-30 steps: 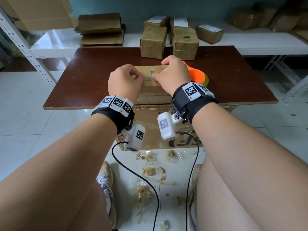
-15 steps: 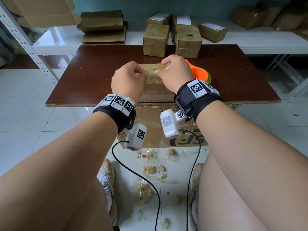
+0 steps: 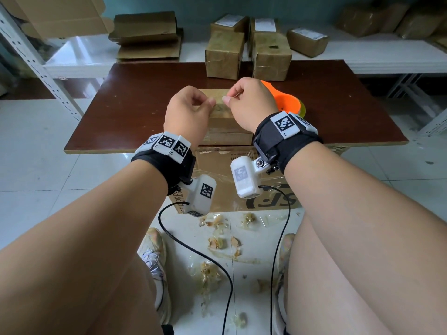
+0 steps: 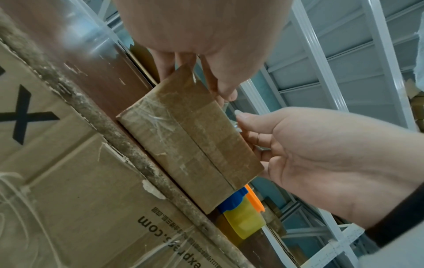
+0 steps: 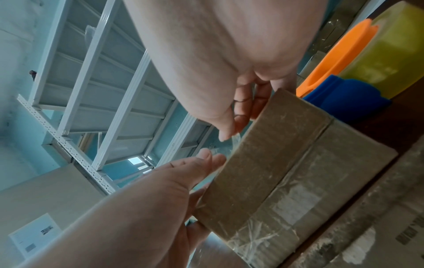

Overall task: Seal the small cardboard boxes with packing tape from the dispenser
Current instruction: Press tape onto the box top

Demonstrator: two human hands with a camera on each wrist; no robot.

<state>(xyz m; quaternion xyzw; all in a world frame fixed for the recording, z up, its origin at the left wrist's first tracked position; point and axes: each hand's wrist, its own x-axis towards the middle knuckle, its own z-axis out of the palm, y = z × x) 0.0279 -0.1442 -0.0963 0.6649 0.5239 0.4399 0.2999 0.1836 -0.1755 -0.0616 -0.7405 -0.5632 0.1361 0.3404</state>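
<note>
From the head camera I count one small cardboard box at the near edge of the brown table, two upright taped boxes at 12 o'clock behind it, and one orange tape dispenser at 3 o'clock, touching it. My left hand and right hand hover over the box top, each with thumb and forefinger pinched, tips nearly meeting; both sit higher than half a second ago. From the left wrist I see a clear tape strip at the right fingertips. From the right wrist the strip lies between both hands' fingertips above the box's upper edge.
</note>
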